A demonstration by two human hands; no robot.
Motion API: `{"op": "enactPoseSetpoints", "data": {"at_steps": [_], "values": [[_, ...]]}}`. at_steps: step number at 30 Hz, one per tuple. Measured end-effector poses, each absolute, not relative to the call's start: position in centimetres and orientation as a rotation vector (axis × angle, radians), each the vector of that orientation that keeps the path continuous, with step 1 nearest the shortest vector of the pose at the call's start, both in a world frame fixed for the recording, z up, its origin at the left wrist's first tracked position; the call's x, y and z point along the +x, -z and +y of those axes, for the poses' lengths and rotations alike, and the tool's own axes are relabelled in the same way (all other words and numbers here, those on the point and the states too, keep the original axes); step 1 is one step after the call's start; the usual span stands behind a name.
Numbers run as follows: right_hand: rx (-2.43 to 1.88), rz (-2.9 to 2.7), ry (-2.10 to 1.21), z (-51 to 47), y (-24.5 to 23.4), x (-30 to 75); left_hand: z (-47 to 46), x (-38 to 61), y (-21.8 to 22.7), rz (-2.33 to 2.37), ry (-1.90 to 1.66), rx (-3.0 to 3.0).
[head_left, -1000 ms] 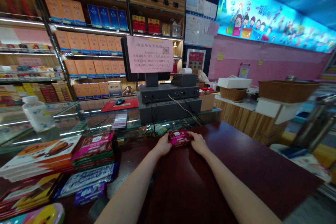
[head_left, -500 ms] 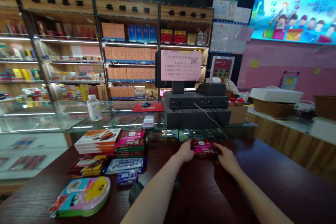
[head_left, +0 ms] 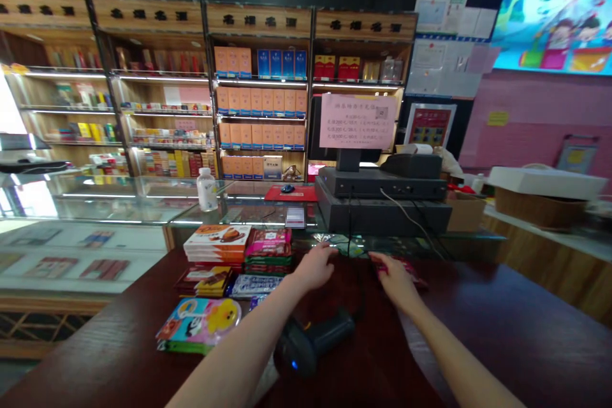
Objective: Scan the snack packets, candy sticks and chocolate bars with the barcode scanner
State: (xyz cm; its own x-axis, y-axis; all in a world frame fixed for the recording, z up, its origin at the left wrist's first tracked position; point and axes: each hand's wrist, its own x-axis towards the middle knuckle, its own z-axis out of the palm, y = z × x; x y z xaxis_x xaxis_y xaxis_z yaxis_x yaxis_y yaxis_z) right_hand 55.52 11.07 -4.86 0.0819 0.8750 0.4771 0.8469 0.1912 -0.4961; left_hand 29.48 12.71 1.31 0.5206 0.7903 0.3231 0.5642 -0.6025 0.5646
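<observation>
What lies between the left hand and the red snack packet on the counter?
A thin black cable from the barcode scanner runs across the gap between the left hand and the red snack packet. Nothing else visible stands there; the right hand rests on the packet.

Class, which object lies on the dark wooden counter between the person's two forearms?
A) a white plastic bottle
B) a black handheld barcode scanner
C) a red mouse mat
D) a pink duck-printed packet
B: the black handheld barcode scanner rests on the dark red wooden counter, between the arms behind the left hand and the right hand.
</observation>
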Motion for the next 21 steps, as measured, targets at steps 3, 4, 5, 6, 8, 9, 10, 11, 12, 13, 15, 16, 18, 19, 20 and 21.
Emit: {"op": "enactPoseSetpoints", "data": {"at_steps": [3,4,5,6,8,9,10,11,12,13,15,16,18,19,20,21], "values": [[-1.568,-1.767,-0.067,11.5,4.3,52.8,12.4,26.5,-2.0,1.157,-0.85,2.4],[-1.559,-1.776,-0.075,11.5,4.0,51.9,12.3,25.6,-2.4,1.166,-0.873,2.408],[-1.552,-1.789,-0.091,11.6,3.7,51.0,12.2,24.9,-2.7,1.171,-0.899,2.417],[-1.544,-1.798,-0.106,11.7,3.5,50.2,12.1,24.2,-3.1,1.175,-0.925,2.425],[-1.532,-1.812,-0.138,11.8,3.0,48.6,11.8,23.0,-3.9,1.177,-0.975,2.438],[-1.525,-1.818,-0.152,11.9,2.8,47.9,11.6,22.5,-4.3,1.177,-0.998,2.443],[-1.517,-1.825,-0.165,12.0,2.6,47.2,11.4,22.0,-4.7,1.18,-1.019,2.446],[-1.509,-1.832,-0.177,12.0,2.4,46.5,11.2,21.5,-5.0,1.186,-1.038,2.448],[-1.501,-1.84,-0.188,12.0,2.2,45.9,11.0,21.0,-5.2,1.197,-1.056,2.449],[-1.492,-1.849,-0.197,12.0,2.0,45.2,10.9,20.5,-5.4,1.215,-1.071,2.447],[-1.47,-1.866,-0.21,12.0,1.6,43.9,10.8,19.2,-5.6,1.267,-1.094,2.438],[-1.454,-1.877,-0.217,12.0,1.4,43.3,10.8,18.5,-5.7,1.302,-1.102,2.431],[-1.425,-1.886,-0.238,12.0,1.0,42.0,10.8,17.0,-5.7,1.363,-1.113,2.426],[-1.407,-1.893,-0.255,12.0,0.8,41.4,10.8,16.3,-5.7,1.395,-1.115,2.428],[-1.397,-1.889,-0.278,12.0,0.6,40.8,10.8,15.5,-5.7,1.429,-1.115,2.432],[-1.387,-1.879,-0.3,12.0,0.4,40.3,10.7,14.9,-5.6,1.471,-1.114,2.433]]}}
